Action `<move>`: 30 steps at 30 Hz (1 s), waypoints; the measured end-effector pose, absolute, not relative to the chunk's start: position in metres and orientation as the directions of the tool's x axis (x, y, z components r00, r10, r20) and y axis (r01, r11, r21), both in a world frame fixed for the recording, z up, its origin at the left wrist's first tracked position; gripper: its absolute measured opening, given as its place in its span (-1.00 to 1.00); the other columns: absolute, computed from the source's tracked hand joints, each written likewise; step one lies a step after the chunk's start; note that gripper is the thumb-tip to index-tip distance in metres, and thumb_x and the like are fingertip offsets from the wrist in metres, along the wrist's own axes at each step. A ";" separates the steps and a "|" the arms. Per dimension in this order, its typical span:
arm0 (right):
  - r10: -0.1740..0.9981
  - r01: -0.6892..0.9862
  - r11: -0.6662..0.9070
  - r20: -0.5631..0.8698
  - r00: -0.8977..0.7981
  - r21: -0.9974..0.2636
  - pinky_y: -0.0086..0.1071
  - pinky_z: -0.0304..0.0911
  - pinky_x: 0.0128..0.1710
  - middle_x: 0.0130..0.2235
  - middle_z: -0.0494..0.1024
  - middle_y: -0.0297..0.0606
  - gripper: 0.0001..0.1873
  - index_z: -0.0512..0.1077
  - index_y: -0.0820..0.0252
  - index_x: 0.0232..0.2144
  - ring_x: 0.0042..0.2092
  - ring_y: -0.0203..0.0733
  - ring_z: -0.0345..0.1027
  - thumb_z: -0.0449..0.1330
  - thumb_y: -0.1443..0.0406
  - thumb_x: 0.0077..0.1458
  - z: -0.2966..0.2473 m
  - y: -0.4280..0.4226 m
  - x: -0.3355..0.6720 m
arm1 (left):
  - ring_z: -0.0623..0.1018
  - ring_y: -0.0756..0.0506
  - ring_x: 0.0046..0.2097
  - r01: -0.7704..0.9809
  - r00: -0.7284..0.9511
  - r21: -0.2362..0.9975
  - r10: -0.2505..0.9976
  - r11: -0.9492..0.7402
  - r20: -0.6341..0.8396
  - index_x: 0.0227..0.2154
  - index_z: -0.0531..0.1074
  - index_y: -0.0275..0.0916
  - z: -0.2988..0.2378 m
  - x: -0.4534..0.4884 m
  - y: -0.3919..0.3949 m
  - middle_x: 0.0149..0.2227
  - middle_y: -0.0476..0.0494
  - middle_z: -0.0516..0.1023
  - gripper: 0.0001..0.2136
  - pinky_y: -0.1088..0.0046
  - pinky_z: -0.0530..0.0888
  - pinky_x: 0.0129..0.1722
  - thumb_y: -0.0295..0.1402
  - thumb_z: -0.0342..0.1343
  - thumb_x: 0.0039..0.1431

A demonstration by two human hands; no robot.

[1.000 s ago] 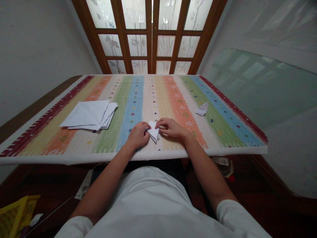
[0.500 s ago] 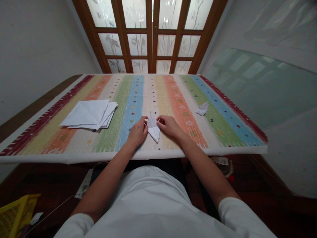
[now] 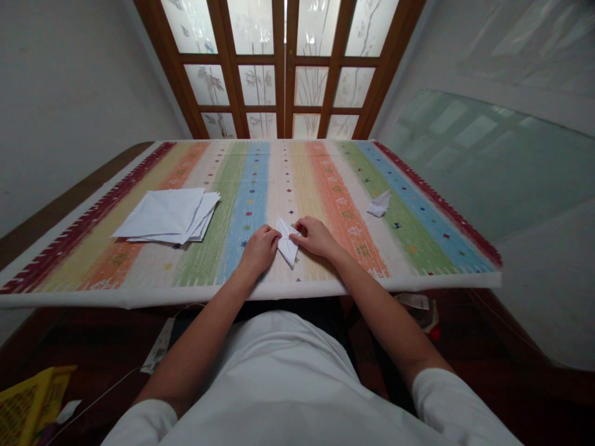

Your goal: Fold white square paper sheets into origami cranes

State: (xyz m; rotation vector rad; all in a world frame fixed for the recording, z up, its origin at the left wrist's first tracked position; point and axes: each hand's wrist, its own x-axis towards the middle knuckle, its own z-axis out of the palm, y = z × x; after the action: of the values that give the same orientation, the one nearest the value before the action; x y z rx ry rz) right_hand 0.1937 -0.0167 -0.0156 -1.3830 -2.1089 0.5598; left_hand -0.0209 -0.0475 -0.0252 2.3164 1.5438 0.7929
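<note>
While holding a folded white paper (image 3: 287,253) near the front edge of the striped cloth (image 3: 235,248), gripped its left side in the fingertips of the left hand (image 3: 259,252) and pinched its right side with the right hand (image 3: 317,236). Had a stack of sheets (image 3: 160,214) well to the left, a second folded piece (image 3: 380,205) off to the right, and glass doors (image 3: 280,80) beyond.

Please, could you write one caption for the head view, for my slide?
Left hand and right hand touch folded paper, between a paper stack and another folded piece.
</note>
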 end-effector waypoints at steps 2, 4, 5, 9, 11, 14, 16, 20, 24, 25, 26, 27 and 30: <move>0.925 0.628 0.368 0.203 -0.321 -0.686 -0.26 0.29 -0.19 -0.29 0.56 -0.25 -0.87 0.48 0.15 -0.29 -0.28 -0.14 0.39 0.38 0.28 0.19 -0.015 -0.017 0.194 | 0.64 -0.21 -0.07 0.767 0.283 0.496 0.909 -0.406 0.306 -0.11 0.67 -0.25 -0.023 -0.021 -0.049 -0.09 -0.29 0.64 -0.77 0.20 0.56 0.09 -0.46 0.08 0.48; 0.926 0.546 0.356 0.207 -0.315 -0.759 -0.26 0.32 -0.20 -0.29 0.57 -0.27 -0.86 0.48 0.13 -0.25 -0.29 -0.15 0.41 0.37 0.28 0.16 -0.016 -0.016 0.194 | 0.64 -0.22 -0.08 0.757 0.271 0.513 0.910 -0.403 0.315 -0.12 0.66 -0.25 -0.022 -0.020 -0.051 -0.10 -0.29 0.65 -0.78 0.20 0.56 0.08 -0.42 0.08 0.49; 0.925 0.497 0.353 0.217 -0.311 -0.792 -0.26 0.35 -0.20 -0.27 0.58 -0.27 -0.84 0.47 0.12 -0.23 -0.28 -0.15 0.42 0.37 0.28 0.14 -0.016 -0.016 0.194 | 0.64 -0.22 -0.09 0.751 0.265 0.524 0.910 -0.402 0.319 -0.13 0.65 -0.25 -0.021 -0.020 -0.051 -0.11 -0.28 0.65 -0.78 0.20 0.55 0.08 -0.39 0.08 0.49; 0.910 0.253 0.348 0.261 -0.321 -0.903 -0.26 0.47 -0.17 -0.16 0.60 -0.25 -0.71 0.46 0.07 -0.14 -0.20 -0.14 0.49 0.40 0.21 0.10 -0.016 -0.015 0.193 | 0.63 -0.21 -0.13 0.686 0.237 0.618 0.921 -0.384 0.309 -0.17 0.61 -0.22 -0.017 -0.020 -0.053 -0.19 -0.24 0.67 -0.71 0.23 0.53 0.01 -0.25 0.01 0.55; 0.885 0.146 0.360 0.287 -0.366 -0.922 -0.24 0.51 -0.15 -0.09 0.61 -0.22 -0.66 0.46 0.05 -0.08 -0.15 -0.12 0.53 0.40 0.15 0.14 -0.014 -0.017 0.191 | 0.64 -0.20 -0.15 0.612 0.214 0.698 0.927 -0.372 0.307 -0.14 0.59 -0.20 -0.015 -0.021 -0.053 -0.20 -0.20 0.68 -0.64 0.25 0.52 -0.03 -0.18 -0.08 0.60; 0.812 0.073 0.439 0.360 -0.460 -0.896 -0.16 0.53 0.03 0.00 0.63 -0.15 -0.67 0.47 0.06 -0.03 -0.02 -0.07 0.57 0.36 0.13 0.21 -0.009 -0.022 0.188 | 0.63 -0.19 -0.18 0.490 0.177 0.789 0.928 -0.371 0.327 -0.13 0.59 -0.18 -0.015 -0.024 -0.053 -0.23 -0.16 0.67 -0.58 0.29 0.50 -0.08 -0.11 -0.13 0.62; 0.760 0.080 0.509 0.404 -0.509 -0.857 -0.10 0.49 0.18 0.04 0.65 -0.13 -0.70 0.50 0.07 -0.01 0.06 -0.04 0.56 0.33 0.17 0.24 -0.006 -0.025 0.186 | 0.62 -0.20 -0.17 0.434 0.153 0.821 0.929 -0.370 0.337 -0.13 0.62 -0.19 -0.015 -0.025 -0.050 -0.23 -0.15 0.69 -0.62 0.30 0.50 -0.09 -0.09 -0.04 0.58; 0.718 0.152 0.616 0.472 -0.512 -0.773 -0.06 0.46 0.25 0.10 0.62 -0.09 -0.74 0.54 0.06 -0.01 0.16 0.01 0.51 0.31 0.27 0.24 -0.005 -0.026 0.187 | 0.61 -0.19 -0.18 0.345 0.089 0.889 0.954 -0.300 0.288 -0.07 0.66 -0.25 -0.016 -0.027 -0.045 -0.20 -0.16 0.72 -0.74 0.33 0.51 -0.12 -0.20 0.16 0.44; 0.723 0.286 0.670 0.516 -0.459 -0.685 0.04 0.34 0.37 0.22 0.50 -0.05 -0.76 0.59 0.04 -0.06 0.33 0.09 0.37 0.39 0.32 0.21 -0.006 -0.023 0.191 | 0.61 -0.15 -0.21 0.202 0.043 0.955 0.976 -0.217 0.213 -0.01 0.65 -0.29 -0.015 -0.028 -0.044 -0.16 -0.18 0.73 -0.71 0.39 0.51 -0.19 -0.22 0.19 0.40; 0.723 0.307 0.673 0.513 -0.462 -0.672 0.07 0.31 0.40 0.25 0.47 -0.05 -0.75 0.60 0.04 -0.07 0.34 0.11 0.35 0.43 0.32 0.19 -0.007 -0.023 0.192 | 0.62 -0.15 -0.20 0.158 0.050 0.966 0.979 -0.204 0.199 0.01 0.64 -0.29 -0.015 -0.028 -0.044 -0.15 -0.18 0.73 -0.70 0.39 0.51 -0.20 -0.21 0.20 0.39; 0.725 0.317 0.672 0.507 -0.466 -0.670 0.09 0.30 0.41 0.28 0.43 -0.05 -0.73 0.61 0.03 -0.07 0.33 0.11 0.36 0.46 0.31 0.17 -0.007 -0.023 0.193 | 0.62 -0.14 -0.19 0.112 0.066 0.975 0.981 -0.192 0.185 0.02 0.62 -0.29 -0.015 -0.028 -0.045 -0.13 -0.19 0.73 -0.69 0.40 0.52 -0.19 -0.19 0.21 0.39; 0.727 0.316 0.667 0.499 -0.471 -0.675 0.09 0.32 0.40 0.33 0.39 -0.05 -0.71 0.62 0.03 -0.06 0.31 0.10 0.38 0.49 0.29 0.16 -0.008 -0.023 0.194 | 0.63 -0.14 -0.18 0.067 0.087 0.982 0.981 -0.178 0.172 0.04 0.61 -0.29 -0.016 -0.027 -0.045 -0.11 -0.19 0.73 -0.67 0.40 0.53 -0.18 -0.17 0.22 0.39; 0.728 0.275 0.655 0.489 -0.481 -0.704 0.04 0.45 0.29 0.47 0.22 -0.05 -0.67 0.64 0.02 -0.02 0.21 0.04 0.45 0.52 0.25 0.16 -0.011 -0.024 0.196 | 0.66 -0.14 -0.15 -0.052 0.141 0.990 0.980 -0.131 0.137 0.09 0.56 -0.26 -0.022 -0.025 -0.045 -0.07 -0.20 0.72 -0.63 0.39 0.56 -0.15 -0.12 0.25 0.37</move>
State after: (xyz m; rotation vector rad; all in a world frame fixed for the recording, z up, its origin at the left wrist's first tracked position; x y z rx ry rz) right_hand 0.1957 -0.0236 -0.0107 -0.7774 -2.0539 0.7038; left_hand -0.0249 -0.0451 -0.0216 1.3404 1.0034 1.2172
